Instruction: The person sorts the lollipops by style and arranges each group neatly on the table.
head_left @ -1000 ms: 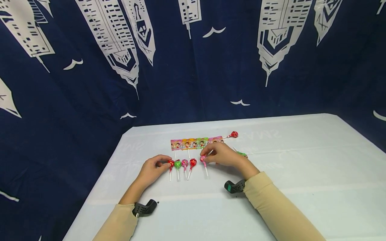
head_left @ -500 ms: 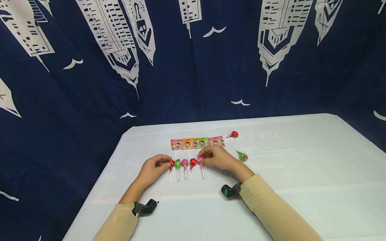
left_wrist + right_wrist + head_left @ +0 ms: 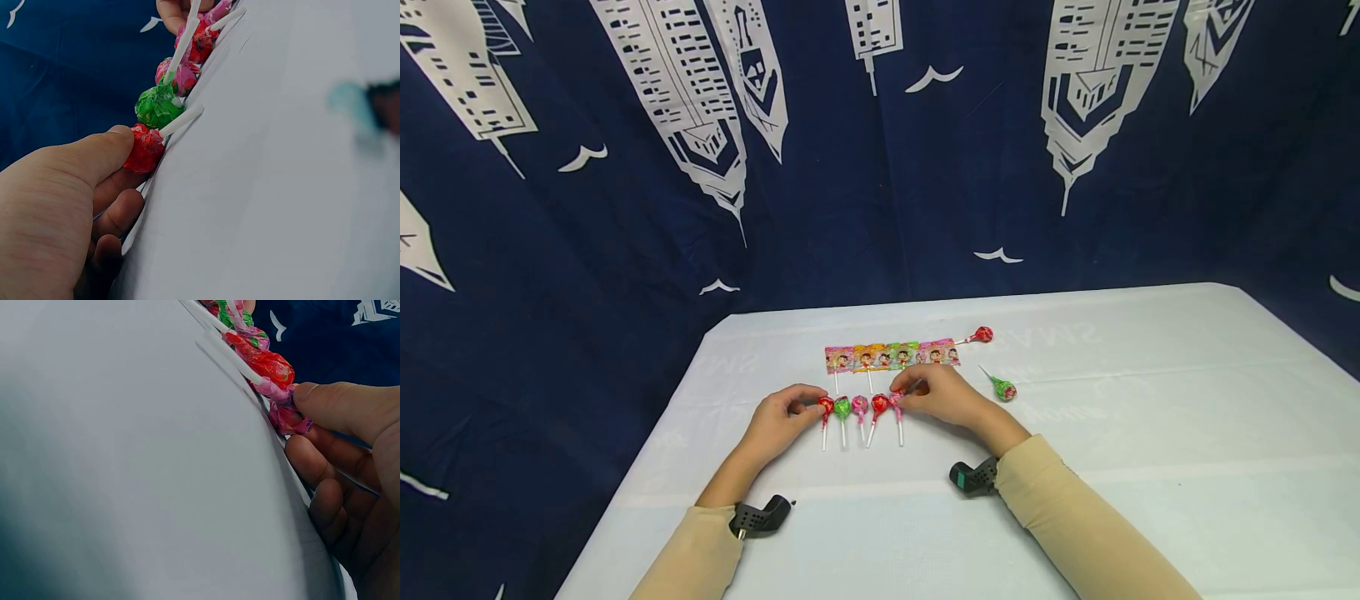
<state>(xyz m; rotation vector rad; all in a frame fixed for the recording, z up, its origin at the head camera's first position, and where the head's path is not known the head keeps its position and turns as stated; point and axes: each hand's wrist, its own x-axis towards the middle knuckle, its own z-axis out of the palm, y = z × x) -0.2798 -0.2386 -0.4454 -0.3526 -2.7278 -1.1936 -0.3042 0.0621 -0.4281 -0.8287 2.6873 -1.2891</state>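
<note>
Several wrapped lollipops lie side by side in a row, sticks toward the person. At the row's left end, my left hand [image 3: 782, 421] pinches a red lollipop [image 3: 145, 150] by its head between thumb and fingers. My right hand [image 3: 946, 395] pinches a pink lollipop [image 3: 284, 406] at the right end, its head partly covered by the fingers. Between the hands come a green lollipop [image 3: 842, 408], another pink lollipop [image 3: 860, 406] and another red lollipop [image 3: 879, 404]; the right-end pink one sits right against this red one.
Behind the row lies a strip of flat candy packets [image 3: 870, 357] with sticks. A separate red lollipop [image 3: 982, 334] lies at its right end, and a green and red lollipop [image 3: 1003, 389] is right of the right hand. A white cloth covers the table [image 3: 1112, 467].
My right hand has slid the pink lollipop left, up against the red one, and its stick has turned straighter. The left hand has stayed in place.
</note>
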